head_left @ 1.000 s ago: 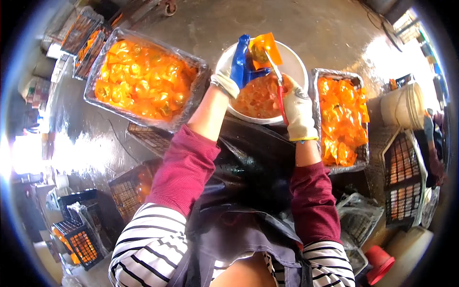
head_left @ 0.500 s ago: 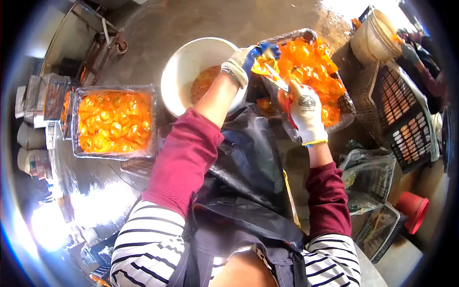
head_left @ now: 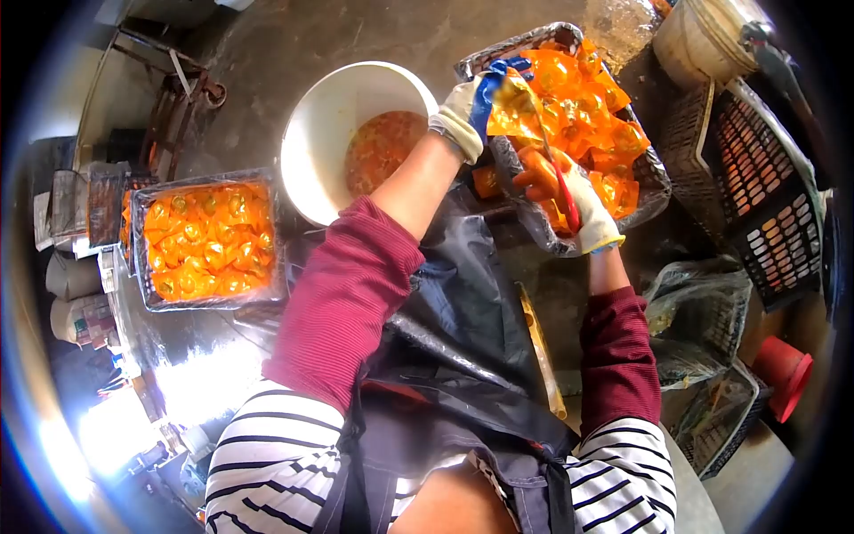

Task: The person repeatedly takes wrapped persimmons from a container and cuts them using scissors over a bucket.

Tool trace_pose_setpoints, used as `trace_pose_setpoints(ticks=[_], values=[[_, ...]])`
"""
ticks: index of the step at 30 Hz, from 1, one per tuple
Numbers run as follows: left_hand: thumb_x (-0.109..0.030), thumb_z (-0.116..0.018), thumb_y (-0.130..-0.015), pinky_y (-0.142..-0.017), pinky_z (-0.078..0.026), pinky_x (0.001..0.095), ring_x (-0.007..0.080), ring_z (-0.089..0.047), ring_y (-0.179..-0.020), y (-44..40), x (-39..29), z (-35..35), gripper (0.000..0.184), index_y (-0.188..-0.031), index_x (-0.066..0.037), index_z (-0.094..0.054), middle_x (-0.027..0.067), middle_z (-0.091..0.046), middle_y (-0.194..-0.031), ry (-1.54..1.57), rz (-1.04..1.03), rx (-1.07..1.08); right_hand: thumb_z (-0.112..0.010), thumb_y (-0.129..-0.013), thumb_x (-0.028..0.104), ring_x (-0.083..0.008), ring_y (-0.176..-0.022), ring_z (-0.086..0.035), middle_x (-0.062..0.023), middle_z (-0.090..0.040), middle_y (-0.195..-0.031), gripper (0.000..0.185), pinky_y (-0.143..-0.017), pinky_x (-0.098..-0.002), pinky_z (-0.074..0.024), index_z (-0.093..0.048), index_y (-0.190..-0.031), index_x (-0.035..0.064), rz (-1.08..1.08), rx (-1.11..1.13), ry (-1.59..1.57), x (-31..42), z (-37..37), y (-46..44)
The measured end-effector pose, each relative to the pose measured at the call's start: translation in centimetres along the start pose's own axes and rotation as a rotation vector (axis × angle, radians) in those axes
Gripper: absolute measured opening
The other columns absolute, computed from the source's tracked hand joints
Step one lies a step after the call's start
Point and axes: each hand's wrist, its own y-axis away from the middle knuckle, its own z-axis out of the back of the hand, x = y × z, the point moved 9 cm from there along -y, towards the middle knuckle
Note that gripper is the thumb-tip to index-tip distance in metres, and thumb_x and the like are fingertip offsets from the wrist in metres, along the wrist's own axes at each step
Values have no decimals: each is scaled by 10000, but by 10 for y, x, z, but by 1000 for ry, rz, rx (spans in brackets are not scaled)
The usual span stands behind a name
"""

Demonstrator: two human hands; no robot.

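Note:
My left hand (head_left: 469, 111), in a white glove with blue fingertips, pinches an orange plastic packet (head_left: 513, 109). A pair of scissors with red handles (head_left: 567, 198) is in my right hand (head_left: 574, 200), which wears a white and orange glove. The blades point up toward the held packet; I cannot tell whether they touch it. Both hands are over a dark, plastic-lined crate (head_left: 652, 178) heaped with similar orange packets (head_left: 569, 84). Left of my left hand stands a white bucket (head_left: 307, 133) with a reddish-orange mixture (head_left: 382, 147) at its bottom.
Another plastic-lined crate (head_left: 277, 233) full of orange packets stands at the left. Dark crates (head_left: 765, 205) lean at the right, near a whitish bucket (head_left: 703, 40). Below them are plastic-lined crates (head_left: 698, 311) and a red bucket (head_left: 783, 374). Part of another person shows at the far right.
My view has shifted slightly. My right hand has dropped away from the packet with the scissors, whose blades now point more upward. My left hand still grips the packet.

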Motion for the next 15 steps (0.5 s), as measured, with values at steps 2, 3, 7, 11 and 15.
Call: trace_pose_setpoints(ticks=[2, 3, 7, 11, 15], values=[[-272, -439, -951, -954, -411, 288, 182, -512, -1122, -4, 6, 26, 410, -1246, 11, -473, 99, -527, -1243, -551, -52, 6, -575, -875, 377, -137, -738, -586, -89, -653, -901, 416, -643, -255, -465, -542, -1161, 77, -9, -63, 2, 4, 6, 6], [-262, -454, -948, -926, -425, 271, 174, -532, -1088, -10, 13, 42, 394, -1232, 9, -490, 92, -547, -1217, -1021, -124, 72, -572, -877, 373, -134, -735, -588, -89, -656, -900, 416, -641, -257, -466, -540, -1167, 77, -14, -97, 3, 4, 11, 10], [-181, -647, -851, -851, -452, 230, 113, -580, -947, 15, 18, 38, 277, -1051, 7, -617, 47, -641, -1002, -270, 394, -366, -682, -813, 237, -125, -767, -612, -69, -655, -942, 435, -649, -232, -478, -537, -1184, 62, -32, -116, 213, 14, 32, 10], [-229, -707, -802, -767, -460, 251, 126, -586, -864, -7, 40, 74, 318, -998, 8, -630, 55, -642, -949, -581, 399, -240, -666, -827, 176, -95, -769, -559, -39, -640, -910, 315, -657, -264, -474, -586, -1108, 59, 260, -152, 401, 24, 49, 0], [-294, -626, -854, -768, -499, 304, 218, -618, -861, 6, 32, 47, 332, -1020, -7, -612, 113, -653, -930, -82, 243, -502, -623, -867, 191, -154, -874, -600, -55, -606, -992, 358, -751, -275, -499, -511, -1172, 42, 99, -331, 24, 5, 74, 12]])
